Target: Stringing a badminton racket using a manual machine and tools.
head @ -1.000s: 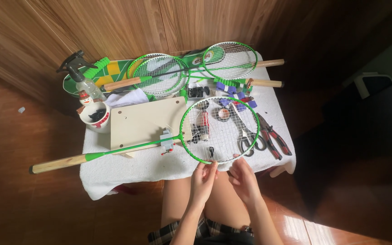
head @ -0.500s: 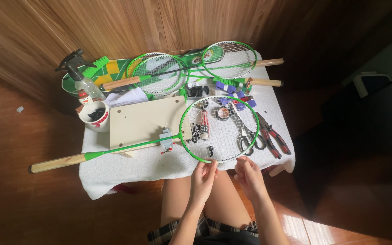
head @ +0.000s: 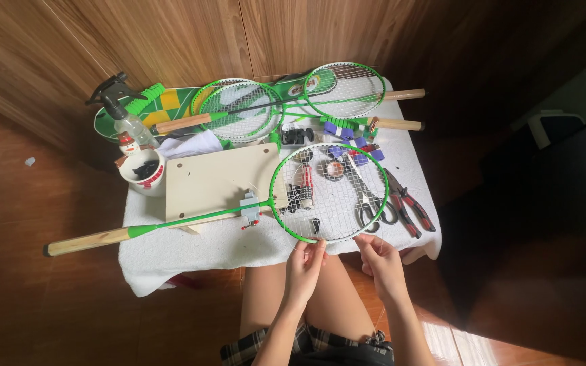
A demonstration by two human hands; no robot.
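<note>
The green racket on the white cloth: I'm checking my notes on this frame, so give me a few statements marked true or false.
1. The green racket lies with its wooden handle pointing to the image left. True.
2. Both hands are at the near rim of its head. True: left hand, right hand.
3. The scissors lie on the bare floor. False: they lie on the white cloth, under the strings.
4. The spray bottle stands at the right edge. False: far left.

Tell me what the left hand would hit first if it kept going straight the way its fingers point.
The left hand points up toward the table, so it would likely meet the near rim of the green racket first, just beyond its fingertips. Depth is hard to judge; it may already touch the rim.
</note>
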